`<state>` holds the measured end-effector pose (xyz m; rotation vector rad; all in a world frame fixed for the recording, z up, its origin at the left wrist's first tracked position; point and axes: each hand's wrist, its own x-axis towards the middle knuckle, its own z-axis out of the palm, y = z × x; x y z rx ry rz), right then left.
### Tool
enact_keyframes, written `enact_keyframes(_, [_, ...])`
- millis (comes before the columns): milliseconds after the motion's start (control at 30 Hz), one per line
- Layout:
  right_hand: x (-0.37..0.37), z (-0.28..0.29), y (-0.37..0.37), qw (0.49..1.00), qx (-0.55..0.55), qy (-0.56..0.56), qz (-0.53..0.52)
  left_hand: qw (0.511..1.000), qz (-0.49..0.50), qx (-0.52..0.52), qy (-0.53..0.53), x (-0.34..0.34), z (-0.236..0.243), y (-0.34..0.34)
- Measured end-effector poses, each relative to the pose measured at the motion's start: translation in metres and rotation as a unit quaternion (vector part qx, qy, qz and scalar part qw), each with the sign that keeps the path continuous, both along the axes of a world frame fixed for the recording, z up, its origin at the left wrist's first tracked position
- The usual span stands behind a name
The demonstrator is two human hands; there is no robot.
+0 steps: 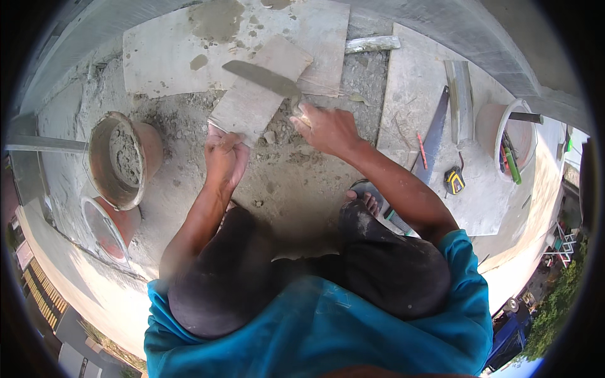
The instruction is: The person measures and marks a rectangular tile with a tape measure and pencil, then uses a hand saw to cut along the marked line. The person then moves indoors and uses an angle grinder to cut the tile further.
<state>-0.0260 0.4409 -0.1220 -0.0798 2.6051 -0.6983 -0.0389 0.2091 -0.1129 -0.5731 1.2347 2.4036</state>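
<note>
My left hand point(227, 157) is closed on the near edge of a pale, flat rectangular board point(246, 113), which slants up and away to the right. In my right hand point(334, 132) is the handle of a trowel point(261, 77). Its long grey blade points left and lies across the upper part of the board; whether it touches the surface I cannot tell. Beyond them lies a large pale sheet point(157, 60) with wet grey mortar splashes. Loose rubble covers the ground between my feet and that sheet.
On the left stand a bucket of grey mortar point(148, 148) and a reddish bucket point(123, 220). To the right lie a handsaw point(436, 129), a red pencil point(421, 151), a tape measure point(454, 181) and a long channel-shaped strip point(460, 101). A pale bucket point(491, 126) there holds tools.
</note>
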Motion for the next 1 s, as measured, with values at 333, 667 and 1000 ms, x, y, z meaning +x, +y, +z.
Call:
enact_keyframes(333, [-0.003, -0.021, 0.075, 0.933, -0.252, -0.033, -0.255, 0.992, -0.083, -0.086, 0.041, -0.055, -0.008, -0.068])
enact_keyframes(667, [0.006, -0.038, 0.076, 0.957, -0.055, 0.24, -0.154, 0.99, -0.108, -0.091, 0.0, -0.059, 0.01, -0.063])
enact_keyframes(1000, [0.015, 0.019, 0.046, 0.843, -0.45, -0.034, -0.294, 0.996, -0.07, -0.009, 0.054, -0.049, 0.014, -0.05])
